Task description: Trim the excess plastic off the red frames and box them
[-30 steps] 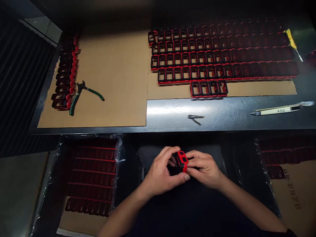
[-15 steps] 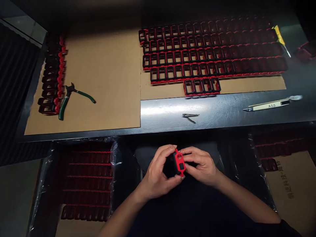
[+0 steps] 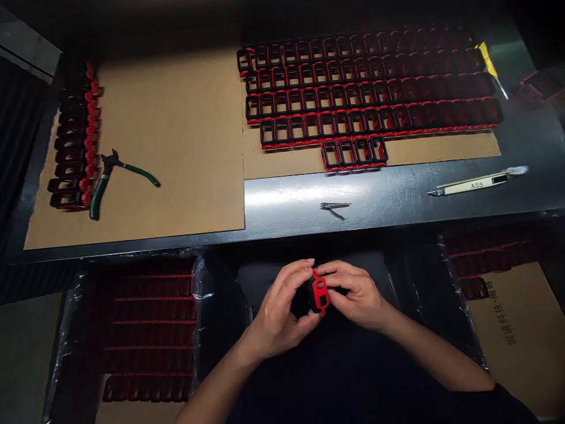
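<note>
Between my two hands, in front of the bench edge, is a small red and black plastic frame with a round hole and a square opening on its red face. My left hand grips it from the left, fingertips at its top and thumb at its bottom. The fingers of my right hand are closed on its right side. Rows of similar red and black frames stand on cardboard on the bench, and a shorter column of frames lies at the far left.
Green-handled nippers lie on the left cardboard. On the metal bench are a nail clipper, a craft knife marked A55 and a yellow-handled tool. Plastic-lined bins of frames flank me below.
The view has shifted slightly, so the bench things appear further left. Both hands keep hold of the red and black frame, which has turned a little.
</note>
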The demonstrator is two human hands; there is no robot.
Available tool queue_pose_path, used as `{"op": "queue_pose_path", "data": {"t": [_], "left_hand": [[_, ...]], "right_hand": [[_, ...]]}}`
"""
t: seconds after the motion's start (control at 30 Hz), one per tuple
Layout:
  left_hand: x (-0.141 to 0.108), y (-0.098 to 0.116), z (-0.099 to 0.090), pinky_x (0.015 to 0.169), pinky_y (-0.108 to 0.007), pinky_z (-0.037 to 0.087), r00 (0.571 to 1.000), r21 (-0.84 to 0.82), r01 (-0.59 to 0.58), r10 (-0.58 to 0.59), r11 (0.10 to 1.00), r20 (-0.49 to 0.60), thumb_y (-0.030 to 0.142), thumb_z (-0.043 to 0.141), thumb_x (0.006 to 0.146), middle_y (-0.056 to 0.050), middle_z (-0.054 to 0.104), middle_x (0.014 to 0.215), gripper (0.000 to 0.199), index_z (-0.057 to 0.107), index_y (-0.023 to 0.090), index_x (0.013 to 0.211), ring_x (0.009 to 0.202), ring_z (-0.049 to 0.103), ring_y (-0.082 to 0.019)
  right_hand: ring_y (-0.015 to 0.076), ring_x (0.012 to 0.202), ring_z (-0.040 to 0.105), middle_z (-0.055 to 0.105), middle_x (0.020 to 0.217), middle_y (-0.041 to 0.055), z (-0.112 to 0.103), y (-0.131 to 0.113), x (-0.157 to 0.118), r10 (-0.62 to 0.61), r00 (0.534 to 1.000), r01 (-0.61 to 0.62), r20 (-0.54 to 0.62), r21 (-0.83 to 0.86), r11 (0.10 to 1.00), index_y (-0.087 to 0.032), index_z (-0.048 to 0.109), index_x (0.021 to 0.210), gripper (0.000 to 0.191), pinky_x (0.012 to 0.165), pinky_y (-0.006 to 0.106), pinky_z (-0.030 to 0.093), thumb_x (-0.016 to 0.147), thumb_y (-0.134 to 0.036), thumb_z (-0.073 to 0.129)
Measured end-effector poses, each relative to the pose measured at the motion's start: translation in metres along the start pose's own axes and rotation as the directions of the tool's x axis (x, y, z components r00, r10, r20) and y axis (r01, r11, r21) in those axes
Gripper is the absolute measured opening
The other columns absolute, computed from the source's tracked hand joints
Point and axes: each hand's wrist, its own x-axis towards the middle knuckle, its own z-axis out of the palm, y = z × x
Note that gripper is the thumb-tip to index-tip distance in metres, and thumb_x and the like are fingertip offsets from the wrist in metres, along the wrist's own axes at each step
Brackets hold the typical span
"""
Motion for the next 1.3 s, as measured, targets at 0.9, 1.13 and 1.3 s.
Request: {"op": "queue_pose_path", "data": {"t": [0.9,1.13,1.3], "left_hand": [[-0.002,0.000,0.001,0.098,-0.049,0.057,0.999,0.124,-0.034,0.038,0.992,-0.029,0.023,0.071,0.084,-0.018,0.061,0.127,0.099,0.007,0.018,0.160,0.117,0.063,-0.028],[-0.004,-0.002,-0.001,0.104,-0.053,0.053,0.999,0.066,0.004,-0.001,0.998,-0.039,0.030,0.072,0.086,-0.019,0.061,0.131,0.100,0.005,0.021,0.160,0.120,0.064,-0.030],[-0.004,-0.006,0.000,0.103,-0.052,0.052,0.999,0.048,-0.029,0.030,0.998,-0.015,0.021,0.071,0.084,-0.020,0.060,0.135,0.102,0.003,0.022,0.160,0.126,0.061,-0.030]], "right_hand": [[0.0081,0.055,0.064,0.069,0.071,-0.0014,-0.005,-0.001,0.007,0.528,0.708,-0.678,0.469,0.661,0.321,-0.014,0.064,0.089,0.037,0.054,0.019,0.054,0.073,-0.038,0.088],[0.0078,0.058,0.067,0.070,0.076,-0.0014,-0.004,-0.006,0.010,0.525,0.712,-0.670,0.466,0.676,0.307,-0.014,0.066,0.092,0.036,0.056,0.018,0.057,0.074,-0.036,0.088],[0.0070,0.057,0.064,0.069,0.072,-0.0021,-0.004,-0.010,0.010,0.529,0.735,-0.648,0.424,0.668,0.365,-0.014,0.066,0.087,0.031,0.057,0.019,0.056,0.074,-0.032,0.089]]}}
